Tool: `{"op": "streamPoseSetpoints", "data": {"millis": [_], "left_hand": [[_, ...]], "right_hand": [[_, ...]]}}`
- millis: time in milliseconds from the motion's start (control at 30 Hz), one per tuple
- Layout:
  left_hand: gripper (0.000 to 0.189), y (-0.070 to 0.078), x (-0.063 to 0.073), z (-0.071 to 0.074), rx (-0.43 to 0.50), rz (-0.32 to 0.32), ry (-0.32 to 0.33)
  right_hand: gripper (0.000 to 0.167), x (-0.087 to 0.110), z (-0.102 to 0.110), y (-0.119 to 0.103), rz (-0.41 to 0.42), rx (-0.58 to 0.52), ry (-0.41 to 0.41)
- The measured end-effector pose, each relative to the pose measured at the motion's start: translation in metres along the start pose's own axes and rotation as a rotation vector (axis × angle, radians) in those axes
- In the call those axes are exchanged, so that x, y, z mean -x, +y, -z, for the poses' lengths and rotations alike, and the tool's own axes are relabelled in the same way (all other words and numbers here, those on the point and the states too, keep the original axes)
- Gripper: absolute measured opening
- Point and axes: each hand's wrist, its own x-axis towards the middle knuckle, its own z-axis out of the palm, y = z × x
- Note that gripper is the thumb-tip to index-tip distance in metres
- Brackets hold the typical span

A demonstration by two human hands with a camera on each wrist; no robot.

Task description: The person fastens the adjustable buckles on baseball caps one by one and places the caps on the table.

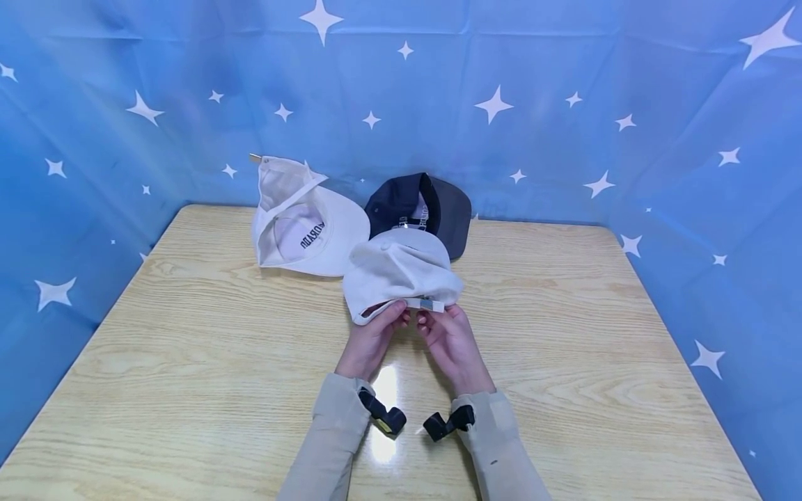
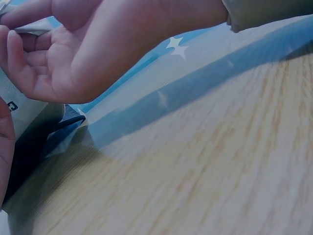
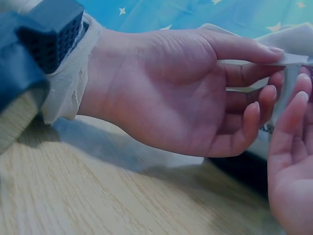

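Both hands hold a white baseball cap [image 1: 401, 268], its crown up and its rear opening facing me. My left hand [image 1: 372, 341] pinches the left part of the back strap [image 1: 426, 304] between thumb and fingers. At the strap's right end, my right hand [image 1: 456, 348] pinches the white tab, thumb on top. In the right wrist view the left hand [image 3: 181, 93] shows its thumb on the strap and its other fingers curled below. Across in the left wrist view is the right hand [image 2: 68, 63], palm side showing. The cap's brim is hidden.
Behind to the left lies another white cap [image 1: 347, 233], its hollow side showing, with dark lettering and a brass-coloured strap end. A dark navy cap [image 1: 454, 216] lies directly behind the held one. Wood-grain table [image 1: 188, 362]; blue star-patterned cloth [image 1: 432, 83] hangs around it.
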Motion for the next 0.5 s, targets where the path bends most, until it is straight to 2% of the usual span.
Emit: {"op": "streamPoseSetpoints", "data": {"millis": [167, 333, 500], "left_hand": [[0.023, 0.0003, -0.0001, -0.0005, 0.002, 0.007, -0.001], [0.02, 0.0, 0.0001, -0.0004, -0.001, 0.01, -0.01], [0.018, -0.0011, -0.0004, -0.0008, -0.022, 0.03, -0.028]], "right_hand": [[0.019, -0.0004, -0.0003, 0.0003, 0.005, 0.005, -0.009], [0.018, -0.0004, -0.0012, 0.0019, 0.007, 0.036, 0.02], [0.025, -0.0009, -0.0031, 0.0044, -0.011, 0.023, 0.043]]}}
